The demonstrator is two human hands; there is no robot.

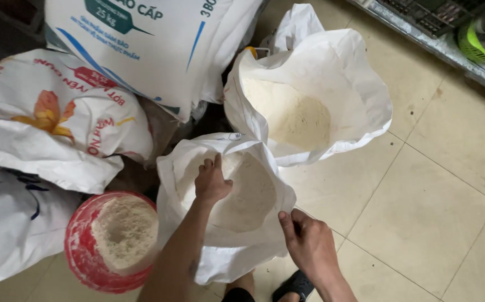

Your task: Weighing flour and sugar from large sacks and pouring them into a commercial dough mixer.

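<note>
Head view, looking down at a tiled floor.

Left hand: reaches down into the open white woven sack of pale flour at centre frame. Fingers lie close together and curled, knuckles up, resting on or just into the flour surface near the sack's upper-left inner wall. Cannot tell whether they enclose any flour or a scoop; nothing shows in the hand.

Right hand: lower centre-right, fingers pinched on the rolled-down rim of the same sack at its lower-right edge, holding the mouth open.

Around it: a second open white sack of flour stands just above and to the right, touching the first. A red round plastic tub sits at lower left, just beside the first sack, heaped with a coarser off-white powder. Closed printed white sacks are stacked at upper left. A dark sandal shows at the bottom edge.

Progress, as judged: sack open and steadied, hand at the flour; the red tub already holds a mound; no flour visibly lifted out at this instant
</note>
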